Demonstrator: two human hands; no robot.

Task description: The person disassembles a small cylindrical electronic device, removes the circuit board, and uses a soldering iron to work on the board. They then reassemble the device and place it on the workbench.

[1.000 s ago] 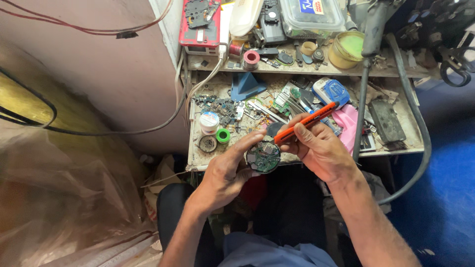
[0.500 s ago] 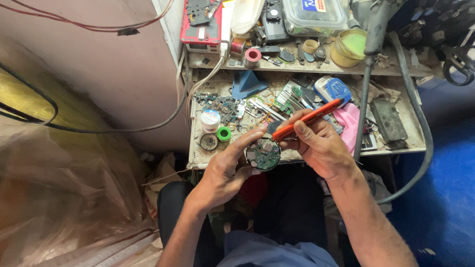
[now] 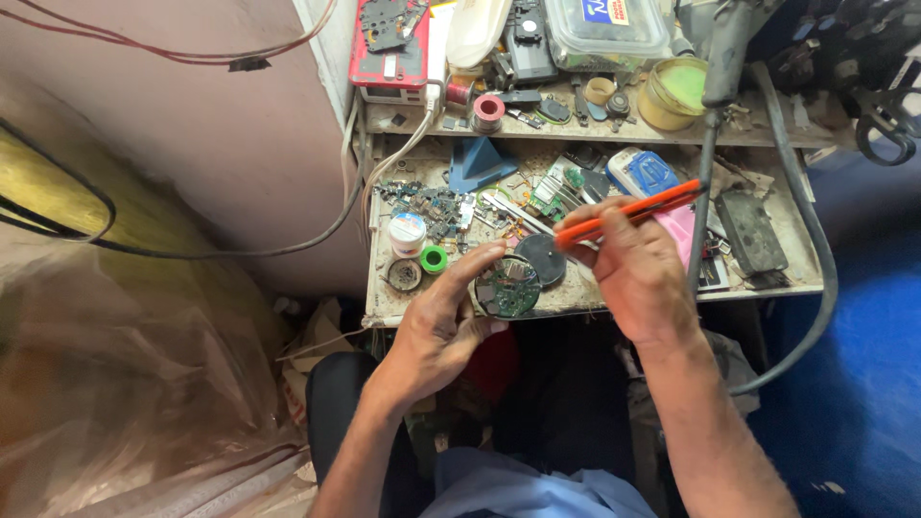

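Note:
My left hand [image 3: 443, 319] holds a round green circuit board [image 3: 507, 287] by its edge, just above the front edge of a small cluttered workbench [image 3: 403, 309]. My right hand [image 3: 635, 270] grips an orange-handled tool [image 3: 628, 213] held slantwise, its tip end pointing down-left toward the board. A round black disc [image 3: 543, 257] lies on the bench right behind the board, between my two hands.
A small white tub [image 3: 408, 230], a green tape roll [image 3: 434, 258], loose board scraps [image 3: 432, 203], a blue wedge [image 3: 478, 161] and a pink item [image 3: 685, 228] crowd the bench. An upper shelf holds a yellow-green pot [image 3: 674, 92] and a red spool [image 3: 487, 110]. Black hose [image 3: 812, 240] loops at right.
My hands and the board have stayed almost still; the orange tool has shifted slightly over the board.

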